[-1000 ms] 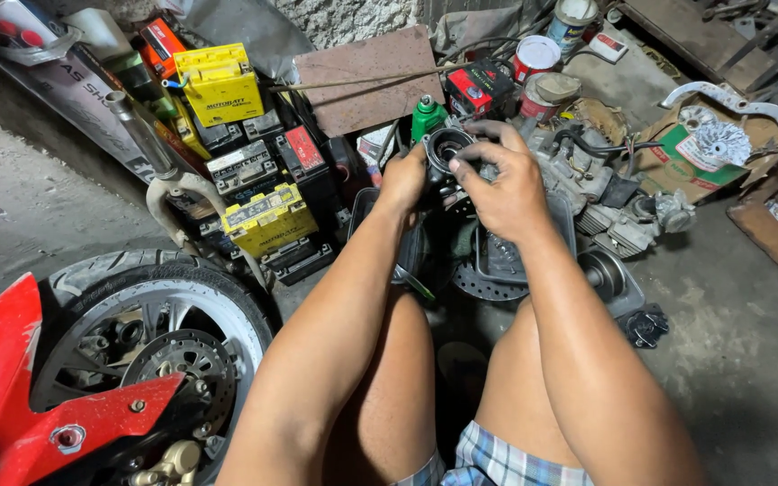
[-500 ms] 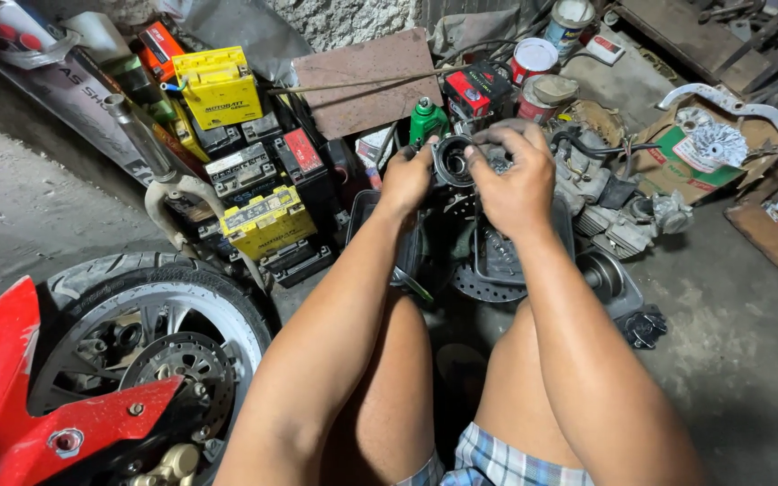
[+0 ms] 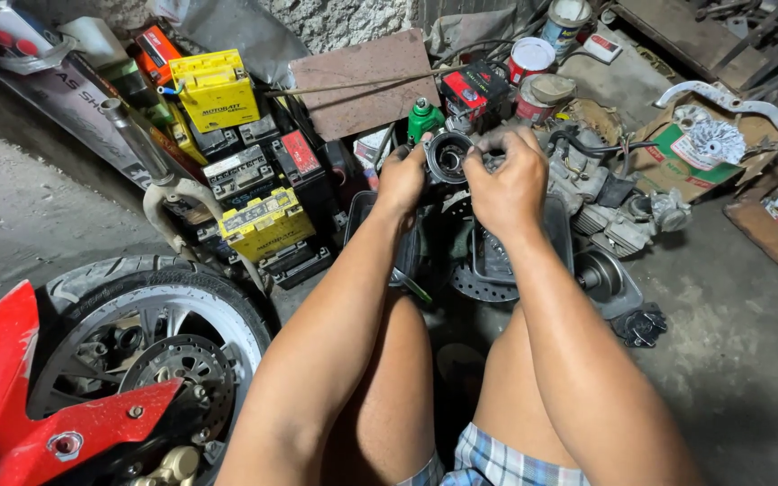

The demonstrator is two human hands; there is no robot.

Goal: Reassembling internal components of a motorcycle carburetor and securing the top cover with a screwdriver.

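Observation:
Both of my hands hold a dark, round metal engine part (image 3: 448, 158) with a hollow centre, raised above a black tray (image 3: 558, 225) on the floor. My left hand (image 3: 402, 177) grips its left side. On the right side and top, my right hand (image 3: 505, 181) closes its fingers over the part. My bare knees and plaid shorts fill the lower middle of the view. A brake disc (image 3: 481, 283) lies under my forearms.
A motorcycle front wheel (image 3: 150, 333) with a red fender (image 3: 11, 396) sits at lower left. Several yellow and black batteries (image 3: 263, 220) are stacked at left. A green bottle (image 3: 423, 118), cans (image 3: 530, 59), an engine block (image 3: 610, 202) and a cardboard box (image 3: 677, 162) lie beyond.
My hands have shifted slightly on the round part, and my right fingers have moved over its top. The part stays at about the same height.

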